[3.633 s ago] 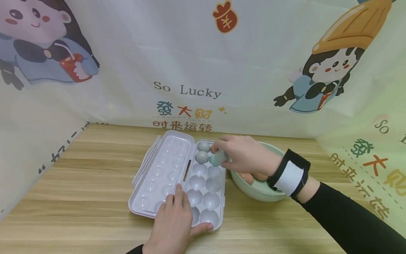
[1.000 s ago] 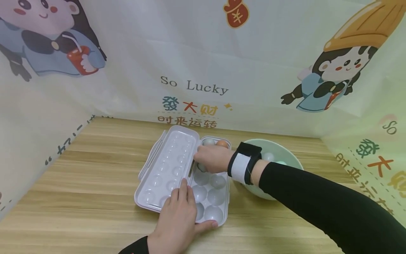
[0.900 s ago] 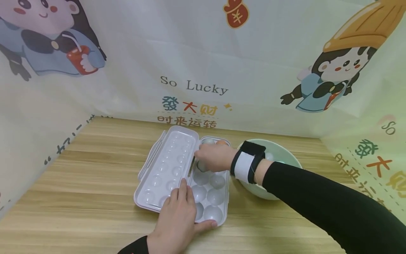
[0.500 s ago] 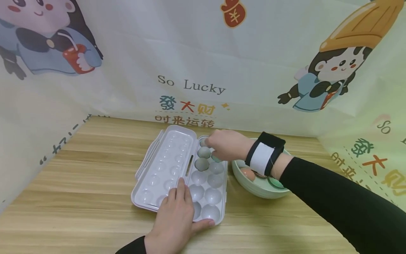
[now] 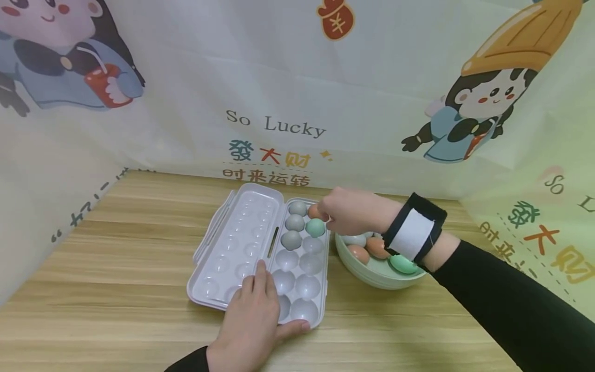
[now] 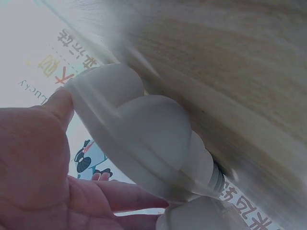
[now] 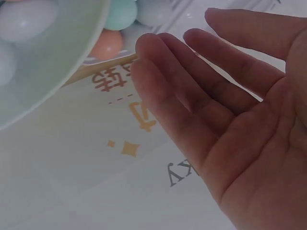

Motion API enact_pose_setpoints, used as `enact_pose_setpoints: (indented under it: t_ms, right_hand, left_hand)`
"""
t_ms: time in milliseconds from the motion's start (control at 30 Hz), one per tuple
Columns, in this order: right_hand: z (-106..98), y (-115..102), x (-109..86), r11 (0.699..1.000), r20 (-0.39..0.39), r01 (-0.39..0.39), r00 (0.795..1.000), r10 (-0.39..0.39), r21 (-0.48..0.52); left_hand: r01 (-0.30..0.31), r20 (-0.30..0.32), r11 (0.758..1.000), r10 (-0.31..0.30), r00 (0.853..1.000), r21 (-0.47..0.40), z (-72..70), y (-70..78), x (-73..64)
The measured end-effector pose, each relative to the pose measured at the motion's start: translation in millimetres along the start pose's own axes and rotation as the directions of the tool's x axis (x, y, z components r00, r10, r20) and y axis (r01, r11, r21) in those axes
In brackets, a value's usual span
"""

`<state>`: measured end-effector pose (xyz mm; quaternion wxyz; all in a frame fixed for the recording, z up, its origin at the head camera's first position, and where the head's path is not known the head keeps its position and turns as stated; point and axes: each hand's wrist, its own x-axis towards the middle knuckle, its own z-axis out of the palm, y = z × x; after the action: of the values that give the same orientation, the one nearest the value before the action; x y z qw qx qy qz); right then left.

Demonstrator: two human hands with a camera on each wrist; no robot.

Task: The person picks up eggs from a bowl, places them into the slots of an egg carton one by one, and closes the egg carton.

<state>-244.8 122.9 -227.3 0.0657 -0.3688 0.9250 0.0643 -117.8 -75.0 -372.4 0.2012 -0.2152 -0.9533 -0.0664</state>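
Observation:
A white plastic egg carton (image 5: 239,232) lies with its lid folded out to the left. Pale grey-blue eggs (image 5: 291,240) fill the far cups of its left column; an orange egg (image 5: 314,211) and a green egg (image 5: 315,228) sit in the right column. My left hand (image 5: 251,315) rests across the carton's near end, fingers extended along the middle and thumb on the front edge. In the left wrist view, the carton's cup undersides (image 6: 153,134) show beside the thumb. My right hand (image 5: 355,211) hovers between carton and bowl, holding nothing; its fingers (image 7: 172,110) are loosely bent.
A light green bowl (image 5: 372,279) stands right of the carton, holding several eggs, among them orange eggs (image 5: 359,253) and a green egg (image 5: 403,264). The right forearm partly covers it. A printed cloth (image 5: 372,103) hangs behind the wooden table (image 5: 116,248).
The pale egg my right hand held earlier now sits in the left column's third cup. Empty, that hand has drawn back right toward the bowl. My left hand stays on the carton.

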Motion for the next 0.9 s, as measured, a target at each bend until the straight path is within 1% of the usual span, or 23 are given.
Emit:
enact_pose_setpoints:
  t_ms: [100, 233, 467, 667, 800, 900]
  right_hand:
    - [-1.4, -3.2, -3.4, 1.000, 0.015, -0.014, 1.000, 0.014, 0.027]
    - [-0.8, -3.9, -8.1, 0.999, 0.018, -0.028, 0.999, 0.028, 0.031]
    - [9.0, 10.4, -20.2, 0.997, 0.051, -0.042, 0.998, 0.039, 0.061]
    - [18.8, 23.6, -28.7, 0.993, 0.102, -0.104, 0.990, 0.098, 0.054]
    - [24.1, 29.7, -33.7, 0.987, 0.127, -0.155, 0.981, 0.149, 0.040]
    - [28.4, 32.8, -39.3, 0.979, 0.151, -0.196, 0.971, 0.186, 0.056]
  left_hand:
    - [-0.002, -0.004, 1.000, 0.001, 1.000, -0.004, 0.5, -0.6, -0.6]
    - [-0.002, -0.010, 1.000, 0.002, 1.000, -0.010, 0.8, -0.7, -1.7]
    - [-0.011, -0.028, 1.000, 0.011, 1.000, 0.015, 0.9, -0.1, -0.7]
    - [-0.005, -0.027, 1.000, 0.006, 1.000, 0.022, 2.0, 0.2, -1.0]
    - [0.000, -0.023, 0.999, 0.001, 1.000, 0.032, 0.8, 0.7, -1.2]
    - [-0.004, -0.028, 0.999, 0.005, 1.000, 0.039, 0.8, 1.1, -1.2]
